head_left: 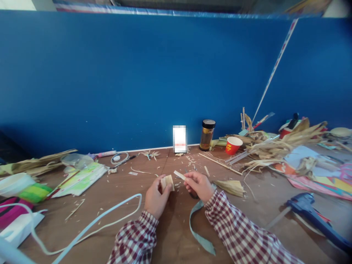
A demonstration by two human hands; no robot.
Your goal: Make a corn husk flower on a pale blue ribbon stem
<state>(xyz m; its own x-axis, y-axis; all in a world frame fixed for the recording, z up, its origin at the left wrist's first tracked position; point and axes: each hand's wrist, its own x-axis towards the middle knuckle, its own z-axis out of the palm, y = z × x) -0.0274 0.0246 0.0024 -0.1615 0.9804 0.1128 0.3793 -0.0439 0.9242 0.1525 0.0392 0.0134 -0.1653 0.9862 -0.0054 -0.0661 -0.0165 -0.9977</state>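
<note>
Over the middle of the brown table (176, 234), my left hand (156, 198) is closed on a small folded piece of pale dried husk (167, 182). Just to its right, my right hand (198, 185) pinches a narrow husk strip (180, 175) whose free end points toward the folded piece. Something dark shows under the right palm; I cannot make it out. Both wrists wear red-and-white checked sleeves. A pale green ribbon (198, 229) trails from under the right wrist toward me.
A heap of dried husks (275, 146), a red paper cup (233, 145) and a dark-lidded jar (207, 135) stand at the back right. A blue glue gun (310, 211) lies at the right. A white cord (110, 216), papers and containers lie at the left. A blue partition closes the back.
</note>
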